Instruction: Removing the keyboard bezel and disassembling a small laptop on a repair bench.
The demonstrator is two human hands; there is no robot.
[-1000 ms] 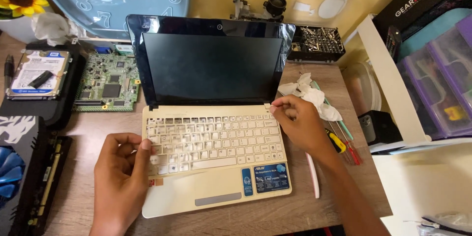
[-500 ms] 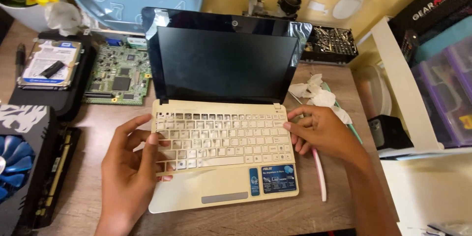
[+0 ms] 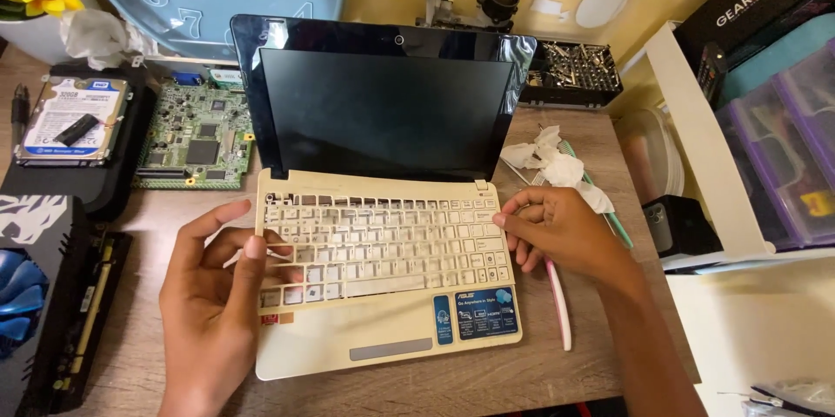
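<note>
Bright, even warm light; sharp focus, soft shadows, slight edge distortion.

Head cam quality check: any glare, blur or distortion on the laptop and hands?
Head view: sharp overall; the left hand and right hand show no motion blur; soft glare on the laptop lid's glossy bezel, dark screen mostly reflection-free; mild wide-angle bowing at the frame edges; warm, even light with soft shadows on the desk.

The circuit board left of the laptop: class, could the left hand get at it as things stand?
Probably yes. The circuit board lies uncovered on the desk just beyond the left hand, with nothing between them. But its fingers are on the laptop's keyboard, so they would have to let go first.
</note>
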